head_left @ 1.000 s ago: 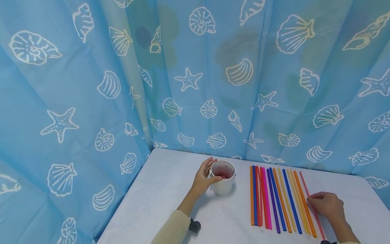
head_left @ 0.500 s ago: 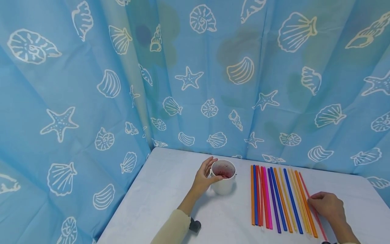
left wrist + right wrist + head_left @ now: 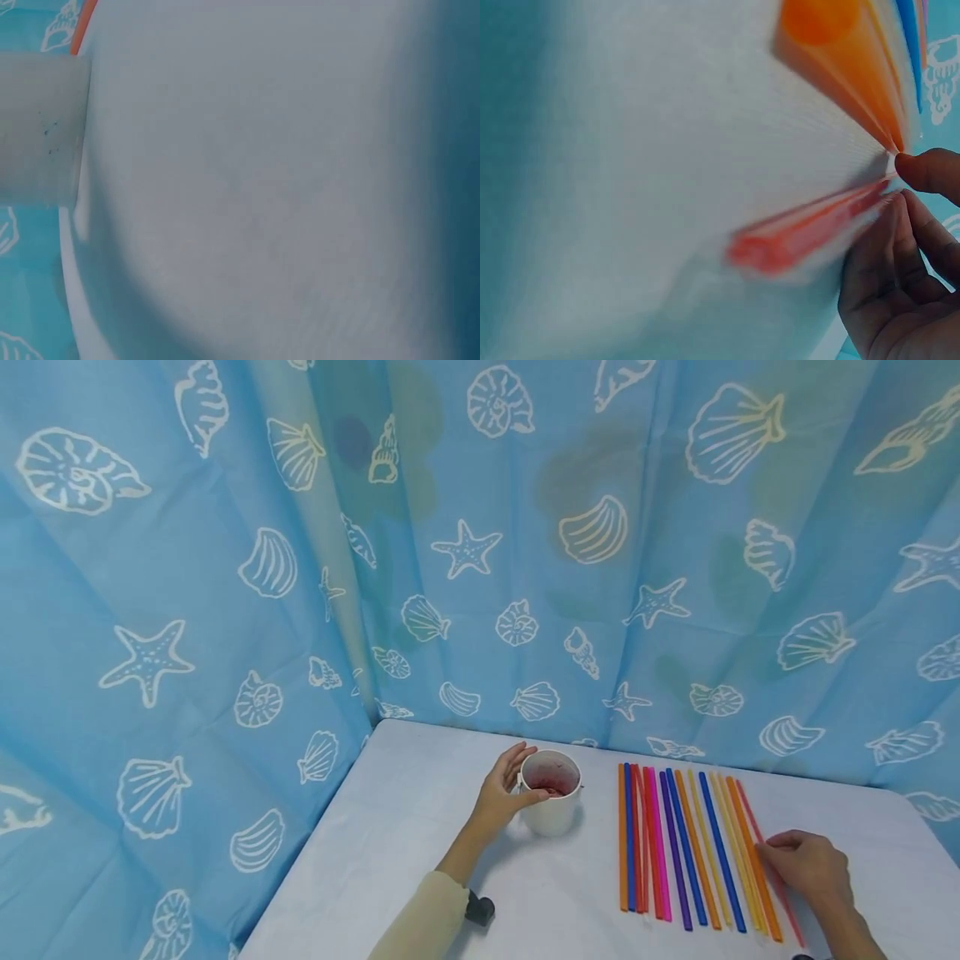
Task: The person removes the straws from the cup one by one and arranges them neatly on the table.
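With its thumb at the near rim and fingers round the far side, my left hand [image 3: 497, 797] holds a small white bucket [image 3: 551, 818]. Reddish contents show inside the bucket. In the left wrist view only the bucket's side [image 3: 37, 135] appears, at the left edge. My right hand [image 3: 813, 867] pinches a thin red straw [image 3: 748, 806] at the right end of a row. That red straw [image 3: 795, 236] lies on the table in the right wrist view, its middle between thumb and fingertips. An orange straw [image 3: 753, 857] lies just left of it.
Several coloured straws, among them a purple straw [image 3: 675, 852] and a pink straw [image 3: 660, 847], lie side by side on the white table [image 3: 555, 893]. A blue shell-patterned curtain [image 3: 495, 568] hangs behind the table and along its left.
The head view has shifted very slightly. Both hands, the bucket and the straws stay in place.
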Demonstrator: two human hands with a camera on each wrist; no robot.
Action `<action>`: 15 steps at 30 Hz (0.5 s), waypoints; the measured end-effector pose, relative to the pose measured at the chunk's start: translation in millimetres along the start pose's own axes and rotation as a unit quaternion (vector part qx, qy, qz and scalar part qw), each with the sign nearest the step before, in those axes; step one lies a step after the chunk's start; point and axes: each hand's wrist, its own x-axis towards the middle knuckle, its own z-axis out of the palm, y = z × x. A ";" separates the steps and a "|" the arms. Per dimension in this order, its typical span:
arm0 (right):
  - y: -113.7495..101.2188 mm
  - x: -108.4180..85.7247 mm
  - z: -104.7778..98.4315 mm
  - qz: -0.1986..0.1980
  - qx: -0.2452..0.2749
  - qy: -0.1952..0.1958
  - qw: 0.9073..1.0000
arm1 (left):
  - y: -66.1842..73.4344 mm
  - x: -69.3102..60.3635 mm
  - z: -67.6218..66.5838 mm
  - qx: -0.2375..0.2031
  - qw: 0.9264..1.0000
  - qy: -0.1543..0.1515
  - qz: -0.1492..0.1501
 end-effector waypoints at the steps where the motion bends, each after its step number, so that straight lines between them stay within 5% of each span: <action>1: -0.7 -1.2 -2.0 0.000 0.002 0.001 1.000 | 1.4 -0.4 -0.4 0.010 1.000 -0.003 0.000; 5: -10.4 -6.8 -20.0 -0.028 0.019 0.034 0.999 | 5.9 -1.5 -5.1 0.079 0.996 -0.024 0.021; 8: -27.0 -15.0 -41.5 -0.076 0.028 0.094 0.992 | 9.7 -1.6 -11.9 0.145 0.988 -0.037 0.032; 11: -48.1 -28.0 -63.0 -0.129 0.031 0.171 0.976 | 16.1 0.1 -18.9 0.215 0.975 -0.043 0.018; 15: -73.7 -45.7 -81.6 -0.185 0.034 0.247 0.951 | 25.7 6.8 -30.4 0.311 0.949 -0.040 -0.012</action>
